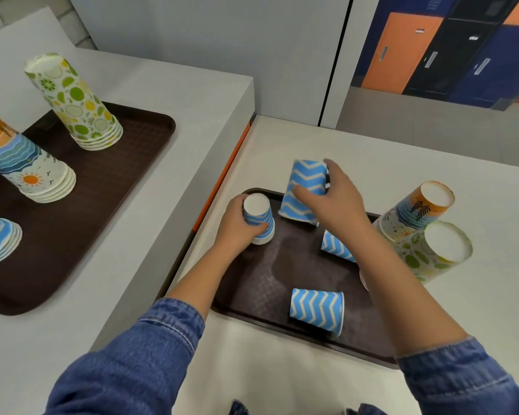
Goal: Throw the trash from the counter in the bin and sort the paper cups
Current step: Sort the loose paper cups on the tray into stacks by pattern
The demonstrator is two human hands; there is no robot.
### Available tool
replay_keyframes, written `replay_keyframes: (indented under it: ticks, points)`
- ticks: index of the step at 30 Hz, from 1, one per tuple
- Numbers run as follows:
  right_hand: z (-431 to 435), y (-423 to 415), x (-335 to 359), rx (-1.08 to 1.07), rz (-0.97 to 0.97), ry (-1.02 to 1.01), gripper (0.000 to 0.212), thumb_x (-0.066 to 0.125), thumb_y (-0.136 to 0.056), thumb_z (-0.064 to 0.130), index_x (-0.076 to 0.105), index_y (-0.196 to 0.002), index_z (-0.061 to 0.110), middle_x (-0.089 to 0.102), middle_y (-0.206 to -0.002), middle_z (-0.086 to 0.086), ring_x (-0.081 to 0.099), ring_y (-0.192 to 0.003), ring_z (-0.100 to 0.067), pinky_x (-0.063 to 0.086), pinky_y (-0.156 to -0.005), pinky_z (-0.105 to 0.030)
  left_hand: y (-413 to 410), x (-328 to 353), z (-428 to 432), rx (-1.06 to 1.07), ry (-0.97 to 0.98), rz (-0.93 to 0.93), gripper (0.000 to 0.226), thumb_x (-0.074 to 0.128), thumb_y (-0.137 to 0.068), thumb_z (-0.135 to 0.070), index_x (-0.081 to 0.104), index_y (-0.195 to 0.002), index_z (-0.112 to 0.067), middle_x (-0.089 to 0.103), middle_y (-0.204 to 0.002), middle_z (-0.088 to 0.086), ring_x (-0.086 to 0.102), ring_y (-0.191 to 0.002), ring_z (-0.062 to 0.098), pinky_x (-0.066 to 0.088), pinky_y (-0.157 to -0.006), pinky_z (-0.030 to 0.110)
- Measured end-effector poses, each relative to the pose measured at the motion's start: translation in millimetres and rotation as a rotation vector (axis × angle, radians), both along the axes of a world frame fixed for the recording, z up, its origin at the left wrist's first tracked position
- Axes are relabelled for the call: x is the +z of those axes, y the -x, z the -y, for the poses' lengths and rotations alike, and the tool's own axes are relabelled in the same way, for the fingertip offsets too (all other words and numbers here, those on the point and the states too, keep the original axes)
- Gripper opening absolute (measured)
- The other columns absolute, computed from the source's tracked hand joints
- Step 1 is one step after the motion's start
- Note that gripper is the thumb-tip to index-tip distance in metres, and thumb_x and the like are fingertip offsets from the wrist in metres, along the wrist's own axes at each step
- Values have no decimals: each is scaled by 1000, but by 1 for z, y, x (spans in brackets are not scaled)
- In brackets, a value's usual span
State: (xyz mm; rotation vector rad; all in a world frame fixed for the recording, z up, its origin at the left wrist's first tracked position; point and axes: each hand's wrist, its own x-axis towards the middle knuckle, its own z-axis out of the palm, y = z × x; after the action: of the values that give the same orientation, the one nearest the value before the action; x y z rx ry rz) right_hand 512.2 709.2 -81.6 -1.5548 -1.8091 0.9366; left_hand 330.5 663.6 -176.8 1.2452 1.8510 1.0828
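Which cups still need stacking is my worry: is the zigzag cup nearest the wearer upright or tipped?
Tipped. The zigzag cup lies on its side on the tray, rim pointing right.

My left sleeve (150,348) and right sleeve (462,375) are blue denim. Each has a stitched, creased cuff ending well behind the fingers (304,195), with bare forearm between.

No legible text anywhere. Lockers (402,49), upper right of frame: small pale plates (431,59) on the doors, too blurred to read. Paper cups show print patterns only: blue zigzag cup (316,310) lower centre, citrus stack (78,103) upper left, sun-and-waves stack (27,172) at left edge; no lettering made out.
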Motion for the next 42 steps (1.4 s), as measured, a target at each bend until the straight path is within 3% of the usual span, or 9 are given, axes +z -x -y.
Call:
replay_keyframes:
  ticks: [6, 12, 23, 26, 28, 30, 32, 37, 42]
  points:
    - [6, 41, -8, 107, -273, -101, 68, 77, -70, 21, 43, -128, 19, 50, -125, 1, 55, -106, -12, 51, -90, -32, 3, -11, 13, 3, 32, 79, 75, 86, -63, -17, 46, -127, -12, 53, -128, 8, 55, -117, 18, 48, -100, 40]
    - [-1, 62, -52, 204, -179, -64, 69, 80, -68, 21, 42, -125, 16, 51, -123, 0, 54, -108, -16, 49, -91, -33, -7, -21, 54, 238, 176, 177, 95, 82, -69, -27, 27, -145, -18, 42, -139, 10, 46, -125, 20, 39, -92, 26]
    - [6, 60, -88, 271, -26, -11, 64, 81, -66, 22, 44, -118, 18, 50, -112, 5, 48, -98, -7, 32, -71, -7, -25, -13, 89, 141, 348, 330, 60, 77, -76, -27, 50, -130, -20, 54, -119, 1, 53, -107, 11, 41, -85, 21]
    - [7, 57, -88, 291, -8, 14, 73, 83, -66, 22, 42, -126, 17, 51, -121, 1, 52, -109, -14, 35, -82, -16, -30, -10, 87, 11, 364, 341, 52, 76, -77, -33, 56, -124, -22, 59, -115, 0, 58, -105, 9, 43, -80, 16]
    - [7, 50, -82, 337, 13, 78, 94, 86, -63, 27, 32, -140, 17, 48, -130, -2, 48, -119, -16, 37, -91, -21, -35, -8, 83, -102, 369, 336, 52, 75, -77, -35, 56, -123, -22, 60, -114, -2, 58, -105, 8, 45, -78, 12]
    - [6, 37, -76, 346, 64, 142, 108, 86, -62, 35, 23, -147, 18, 44, -139, -5, 45, -126, -17, 37, -98, -26, -40, -6, 77, -231, 383, 293, 56, 76, -74, -40, 55, -123, -24, 59, -114, -6, 56, -107, 6, 44, -79, 13]
    - [3, 19, -70, 314, 201, 144, 104, 82, -67, 42, 21, -148, 18, 40, -145, -7, 44, -130, -21, 36, -100, -30, -47, -5, 73, -370, 408, 245, 68, 80, -68, -44, 52, -127, -27, 57, -120, -9, 51, -114, 5, 42, -88, 18]
    - [-2, -20, -66, 272, 694, 6, 64, 67, -84, 35, 41, -136, 11, 48, -133, -13, 48, -120, -30, 41, -94, -38, -69, -11, 74, -712, 395, -97, 99, 87, -52, -47, 39, -137, -33, 46, -135, -7, 40, -126, 7, 36, -106, 27]
    - [2, -36, -77, 297, 913, 20, 37, 61, -85, 18, 52, -118, 3, 51, -120, -15, 51, -110, -32, 44, -86, -38, -78, -22, 82, -813, 343, -378, 83, 84, -58, -47, 48, -132, -31, 50, -130, -8, 40, -123, 14, 28, -107, 33]
